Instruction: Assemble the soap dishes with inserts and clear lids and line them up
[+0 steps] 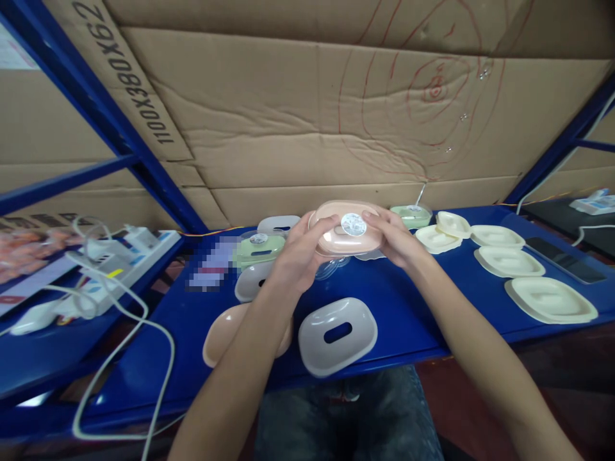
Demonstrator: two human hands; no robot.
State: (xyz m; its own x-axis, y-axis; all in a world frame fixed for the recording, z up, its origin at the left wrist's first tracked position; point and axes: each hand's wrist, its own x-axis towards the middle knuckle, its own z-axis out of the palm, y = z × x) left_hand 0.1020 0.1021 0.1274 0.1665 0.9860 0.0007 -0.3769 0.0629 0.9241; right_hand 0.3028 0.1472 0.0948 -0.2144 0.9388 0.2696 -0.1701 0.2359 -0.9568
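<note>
a wall of flattened cardboard (307,115), scrawled with red pen circles, fills everything behind the hands, framed by slanting blue shelf rails (144,173). under the hands runs the blue tabletop (408,307), glossy and slightly cluttered.

both hands meet above the middle of it. the left hand (300,256) and the right hand (394,240) are each closed as a grip on opposite ends of a pink oval case (346,229), thumbs on top, held clear of the surface and tilted toward the camera. a round silvery sticker (353,224) sits on its upper face, just between the two thumbs.

judging from this hold, the piece is best kept level with even pressure from both sides; squeezing harder on one end would likely twist the thin shell, and the thumbs should stay off the sticker.

just below the grip lies a grey lid with a slot (337,333), and to the left of that, half hidden by the forearm, a pink shell (221,336). left of the grip sit a green case (259,248) and another grey piece. well to the right of the grip, a row of cream trays (528,272) and a dark phone (562,259). far left, a white power strip (129,253) with trailing cables.
</note>
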